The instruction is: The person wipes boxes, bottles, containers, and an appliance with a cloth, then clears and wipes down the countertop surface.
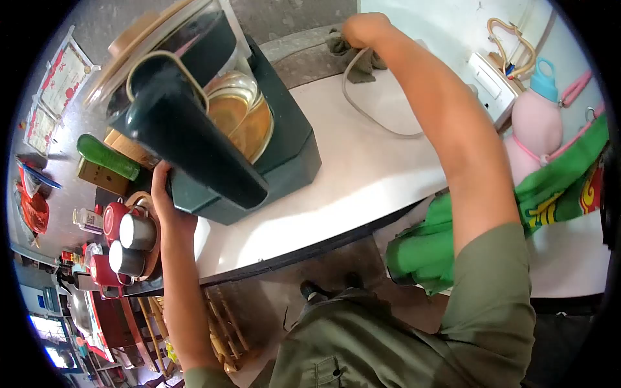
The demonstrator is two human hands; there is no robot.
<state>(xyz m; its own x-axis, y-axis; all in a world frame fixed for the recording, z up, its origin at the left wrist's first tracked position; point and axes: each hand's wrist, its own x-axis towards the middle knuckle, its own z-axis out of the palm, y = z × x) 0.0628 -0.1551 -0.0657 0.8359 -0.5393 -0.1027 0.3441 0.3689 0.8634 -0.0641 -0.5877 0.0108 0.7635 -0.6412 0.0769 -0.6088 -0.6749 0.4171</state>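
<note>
My right hand (365, 30) is closed on a crumpled grey-green rag (363, 66) at the back of the white countertop (362, 161), by the wall. A dark green countertop appliance (294, 152) stands at the left, with a clear jug and a big dark handle (194, 136) facing me. Through the jug, a round gold-coloured plate (242, 123) shows. At the appliance's left front corner, my left hand (171, 197) grips its base; some of the fingers are hidden behind it. A pale cord (372, 119) curves over the counter below the rag.
To the right are a pink bottle (537, 129) with a blue lid, a wall socket (491, 84) and a green cloth bag (420, 258). At the left, several mugs (137, 231) sit on a round wooden tray (154, 255), near a green bottle (107, 155).
</note>
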